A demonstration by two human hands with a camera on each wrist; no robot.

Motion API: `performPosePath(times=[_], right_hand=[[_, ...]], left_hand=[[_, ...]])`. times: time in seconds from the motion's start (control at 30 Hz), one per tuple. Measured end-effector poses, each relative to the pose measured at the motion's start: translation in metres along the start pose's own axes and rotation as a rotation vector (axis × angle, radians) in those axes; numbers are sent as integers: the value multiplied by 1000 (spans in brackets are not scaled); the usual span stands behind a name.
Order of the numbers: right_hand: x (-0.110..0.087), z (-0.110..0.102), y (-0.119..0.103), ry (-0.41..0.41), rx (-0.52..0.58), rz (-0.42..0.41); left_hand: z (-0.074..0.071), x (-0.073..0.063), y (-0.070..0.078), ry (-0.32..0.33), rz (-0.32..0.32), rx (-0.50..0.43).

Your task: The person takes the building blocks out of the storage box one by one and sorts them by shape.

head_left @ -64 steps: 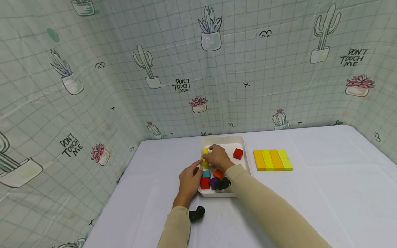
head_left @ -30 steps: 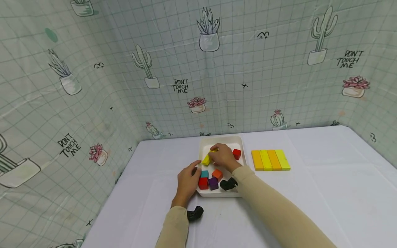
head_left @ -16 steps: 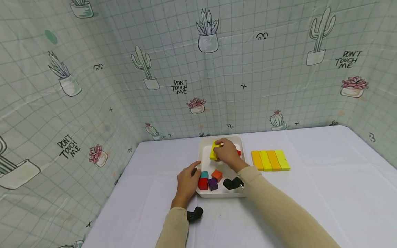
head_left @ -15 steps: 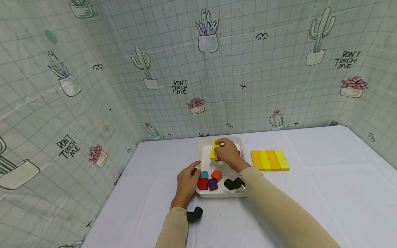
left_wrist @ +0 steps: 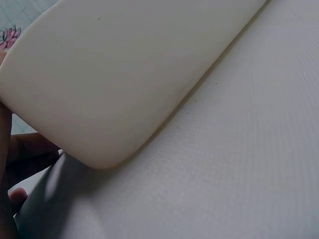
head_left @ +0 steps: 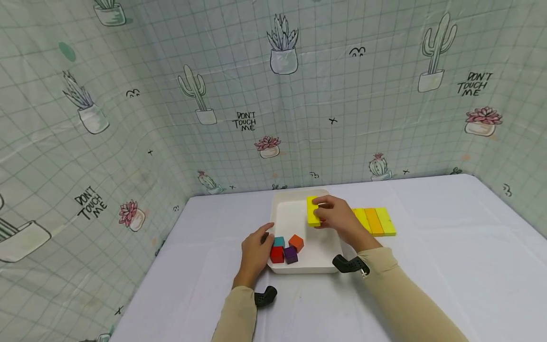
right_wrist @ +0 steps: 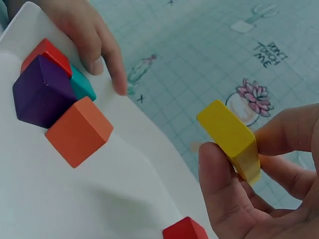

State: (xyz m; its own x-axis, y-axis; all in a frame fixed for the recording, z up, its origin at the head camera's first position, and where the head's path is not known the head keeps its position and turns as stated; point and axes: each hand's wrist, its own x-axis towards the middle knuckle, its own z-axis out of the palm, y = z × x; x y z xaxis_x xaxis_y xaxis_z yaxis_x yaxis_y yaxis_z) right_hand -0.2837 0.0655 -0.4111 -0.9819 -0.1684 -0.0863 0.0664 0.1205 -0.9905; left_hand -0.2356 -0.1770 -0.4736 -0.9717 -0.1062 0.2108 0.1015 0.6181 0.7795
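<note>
Just right of centre in the head view, the right hand (head_left: 339, 218) pinches a yellow rectangular block (head_left: 313, 212) between thumb and fingertips, narrowed to its thickness. Since half a second ago the block has shifted rightward, now over the upper right of the white plastic tray (head_left: 318, 249). The right wrist view shows it apart from the tray; I judge the lift done and the carry unfinished.

Further right lies a row of yellow and amber blocks (head_left: 377, 222), its left end hidden by the right hand. At the tray's lower left sit teal (head_left: 278, 242), red (head_left: 277, 255), purple (head_left: 291, 255) and orange (head_left: 297, 243) cubes; another red cube (right_wrist: 186, 230) shows at the right wrist view's bottom edge. Left of centre, the left hand (head_left: 255, 251) rests at the tray's left rim, fingers loosely extended, gripping nothing visible.
</note>
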Motion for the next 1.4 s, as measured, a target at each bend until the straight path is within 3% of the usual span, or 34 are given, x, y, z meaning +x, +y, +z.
performPosePath(times=[0.27,0.57,0.77,0.97,1.4], right_hand=[[-8,-22,-4,37,35,-26],[-12,-47,-1,50,-22,-32],[-18,-72,4,80,-89,-47],[-25,-96,10,95,-107,-19],[-32,-140,23,95,-193,25]], left_hand=[[1,1,-1,-2,-23,-11],[2,-1,0,-9,-39,-11],[2,-1,0,-4,-16,4],[1,0,-2,6,7,8],[4,1,-2,5,-34,4]])
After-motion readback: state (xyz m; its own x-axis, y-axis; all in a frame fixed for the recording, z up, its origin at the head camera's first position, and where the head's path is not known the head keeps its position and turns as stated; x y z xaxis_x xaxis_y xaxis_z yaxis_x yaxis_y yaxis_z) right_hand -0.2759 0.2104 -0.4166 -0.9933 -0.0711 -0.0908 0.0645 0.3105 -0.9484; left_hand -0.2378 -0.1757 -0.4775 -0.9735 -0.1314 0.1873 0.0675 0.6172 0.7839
